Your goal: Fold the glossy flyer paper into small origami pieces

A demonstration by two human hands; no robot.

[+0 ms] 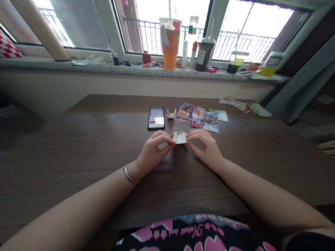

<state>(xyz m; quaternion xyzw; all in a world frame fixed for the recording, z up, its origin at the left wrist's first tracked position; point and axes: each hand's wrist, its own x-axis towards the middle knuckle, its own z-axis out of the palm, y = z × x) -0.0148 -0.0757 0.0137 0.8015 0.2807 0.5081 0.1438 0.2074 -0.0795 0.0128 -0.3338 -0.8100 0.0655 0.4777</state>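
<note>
Between my two hands is a small folded piece of printed paper point(179, 137), white with red print along its far edge. My left hand point(156, 148) pinches its left side between thumb and fingers, and a silver bracelet point(129, 174) circles that wrist. On the opposite side, my right hand point(205, 144) grips the paper's right edge the same way. Just beyond the left hand lies a phone point(156, 118) with its screen lit. A small crumpled or folded paper piece point(171, 113) sits to the right of the phone.
Colourful printed leaflets point(205, 121) overlap beyond my right hand. More green and red packets point(238, 104) lie at the table's far right. On the granite windowsill point(136, 70) stand an orange drink cup point(171, 48), a dark drink cup point(204, 55) and several bottles. The brown table point(65, 150) extends both ways.
</note>
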